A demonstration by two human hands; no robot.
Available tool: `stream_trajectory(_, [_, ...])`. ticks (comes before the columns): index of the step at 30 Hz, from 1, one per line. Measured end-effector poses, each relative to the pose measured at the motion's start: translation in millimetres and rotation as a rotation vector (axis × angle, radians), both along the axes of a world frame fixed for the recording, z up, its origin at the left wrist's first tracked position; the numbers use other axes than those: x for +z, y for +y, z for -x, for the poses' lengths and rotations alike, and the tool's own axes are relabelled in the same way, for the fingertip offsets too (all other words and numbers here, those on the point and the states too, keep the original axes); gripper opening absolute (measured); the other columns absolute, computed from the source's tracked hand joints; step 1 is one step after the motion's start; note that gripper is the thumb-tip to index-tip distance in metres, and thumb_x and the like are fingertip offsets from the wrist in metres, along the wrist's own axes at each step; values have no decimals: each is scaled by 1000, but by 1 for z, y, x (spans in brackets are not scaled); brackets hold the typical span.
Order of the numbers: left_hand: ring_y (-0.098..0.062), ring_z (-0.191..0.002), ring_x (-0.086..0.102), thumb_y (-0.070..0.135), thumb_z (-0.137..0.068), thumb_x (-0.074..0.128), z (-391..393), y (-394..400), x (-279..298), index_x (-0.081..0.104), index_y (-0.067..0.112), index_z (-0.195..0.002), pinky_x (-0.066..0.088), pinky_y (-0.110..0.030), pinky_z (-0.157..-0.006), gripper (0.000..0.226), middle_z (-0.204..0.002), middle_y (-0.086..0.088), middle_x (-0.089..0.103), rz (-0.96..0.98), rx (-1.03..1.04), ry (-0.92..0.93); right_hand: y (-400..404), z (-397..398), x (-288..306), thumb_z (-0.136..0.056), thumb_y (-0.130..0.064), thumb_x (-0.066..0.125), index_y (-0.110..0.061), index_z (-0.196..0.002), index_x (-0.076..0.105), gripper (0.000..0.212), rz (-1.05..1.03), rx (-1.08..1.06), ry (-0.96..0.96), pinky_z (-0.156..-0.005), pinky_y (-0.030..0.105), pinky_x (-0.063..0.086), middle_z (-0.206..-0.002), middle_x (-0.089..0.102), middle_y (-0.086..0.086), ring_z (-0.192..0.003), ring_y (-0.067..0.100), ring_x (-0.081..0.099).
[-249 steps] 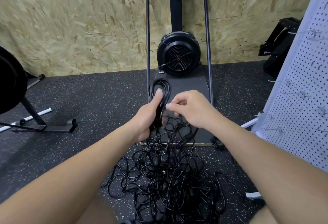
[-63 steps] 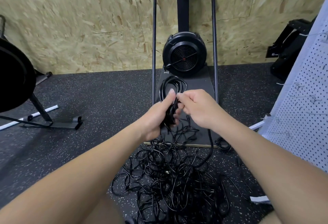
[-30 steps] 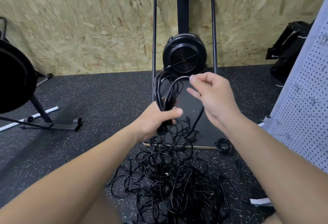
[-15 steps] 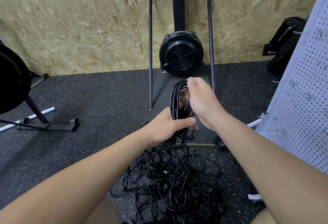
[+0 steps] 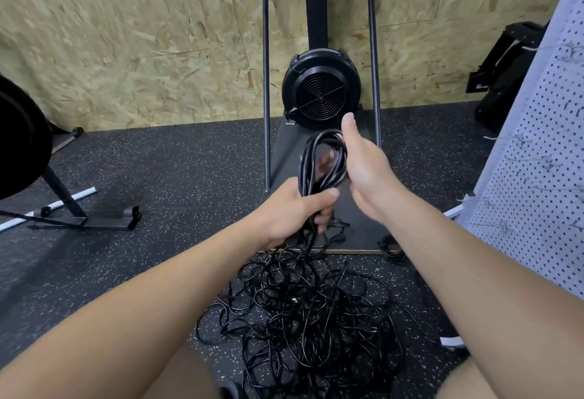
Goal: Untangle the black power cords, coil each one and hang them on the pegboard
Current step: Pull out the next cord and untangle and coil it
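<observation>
My left hand [image 5: 295, 209] grips the lower part of a coil of black power cord [image 5: 319, 161], whose loops stand up above the fist. My right hand [image 5: 363, 168] is at the coil's right side, thumb pointing up, fingers behind the loops where I cannot see what they do. The cord trails down from my left fist into a big tangled heap of black cords [image 5: 303, 310] on the floor between my knees. The white pegboard [image 5: 543, 158] with wire hooks stands at the right edge.
A black fan machine [image 5: 320, 98] on a dark platform with a tall tube frame stands straight ahead against the chipboard wall. A small coiled cord [image 5: 392, 245] lies at the platform's front right corner. Black exercise gear is at the left and far right.
My right hand has come back down beside the coil after laying another loop on it. The coil in my left hand has grown thicker over the last seconds.
</observation>
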State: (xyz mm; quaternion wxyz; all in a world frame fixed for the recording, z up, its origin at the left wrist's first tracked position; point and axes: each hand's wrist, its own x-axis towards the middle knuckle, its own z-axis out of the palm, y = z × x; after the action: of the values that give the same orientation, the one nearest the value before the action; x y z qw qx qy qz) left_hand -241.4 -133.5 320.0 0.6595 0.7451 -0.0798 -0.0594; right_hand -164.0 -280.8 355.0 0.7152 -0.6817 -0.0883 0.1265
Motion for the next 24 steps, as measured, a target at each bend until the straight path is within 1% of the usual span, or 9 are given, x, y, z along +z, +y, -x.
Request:
stream_trajectory(3, [-20, -66, 45, 13, -112, 61, -7, 11, 2, 59, -2, -103, 49, -35, -63, 18, -77, -6, 46, 104, 182, -37, 1, 0, -12, -111, -71, 31, -12, -127, 74, 75, -50, 87, 112, -99, 48, 62, -109, 84, 7, -106, 26, 81])
stream_trajectory(6, [-19, -63, 49, 18, -111, 63, -14, 17, 9, 58, 13, -86, 48, -35, -64, 26, -75, -6, 49, 191, 344, -61, 0, -2, -35, -117, -24, 44, -10, -130, 70, 32, 239, 270, 93, -109, 52, 57, -108, 84, 6, -105, 24, 81])
stream_trajectory(8, [-17, -63, 49, 19, -111, 64, -18, 22, 12, 56, 15, -86, 49, -33, -63, 27, -75, -4, 49, 293, 420, -66, -2, 3, -46, -103, 1, 56, -14, -133, 67, 36, 387, 487, 110, -115, 46, 51, -118, 82, 4, -118, 23, 76])
stream_trajectory(9, [-17, -64, 48, 18, -111, 65, -20, 24, 13, 56, 15, -87, 50, -32, -64, 26, -76, -4, 49, 335, 447, -73, -2, 6, -49, -99, 3, 61, -15, -133, 68, 39, 451, 576, 114, -113, 41, 49, -125, 80, 4, -123, 21, 72])
stream_trajectory(11, [-16, -65, 48, 19, -110, 66, -23, 29, 11, 56, 14, -87, 51, -32, -64, 25, -77, -4, 49, 356, 480, -82, -2, 10, -56, -98, -2, 72, -9, -128, 73, 30, 543, 687, 68, -100, 35, 47, -125, 79, 5, -113, 17, 70])
stream_trajectory(14, [-17, -65, 48, 20, -109, 67, -24, 34, 5, 56, 11, -85, 51, -32, -63, 28, -75, -4, 50, 334, 540, -54, -4, 3, -57, -96, -6, 82, 4, -112, 67, 24, 531, 681, 126, -83, 35, 49, -100, 77, 24, -88, 21, 66])
stream_trajectory(16, [-18, -65, 49, 22, -108, 69, -25, 40, 4, 57, 13, -82, 49, -33, -64, 30, -73, -3, 50, 330, 592, -36, -8, -1, -49, -91, -4, 87, 2, -110, 66, 29, 540, 641, 182, -71, 31, 57, -86, 68, 16, -72, 17, 62])
stream_trajectory(18, [-19, -65, 50, 25, -105, 70, -25, 50, 7, 57, 17, -78, 44, -35, -62, 31, -73, -3, 50, 290, 648, -23, -15, -3, -36, -90, -6, 89, -3, -107, 72, 25, 560, 633, 157, -60, 28, 52, -75, 60, 7, -59, 12, 52])
stream_trajectory(24, [-22, -59, 53, 29, -102, 68, -26, 75, 7, 56, 19, -73, 38, -33, -58, 33, -67, -3, 55, 167, 788, 47, -27, 0, 4, -100, -23, 80, -12, -99, 83, 11, 424, 585, -203, -67, 31, 42, -72, 52, 7, -63, 18, 42])
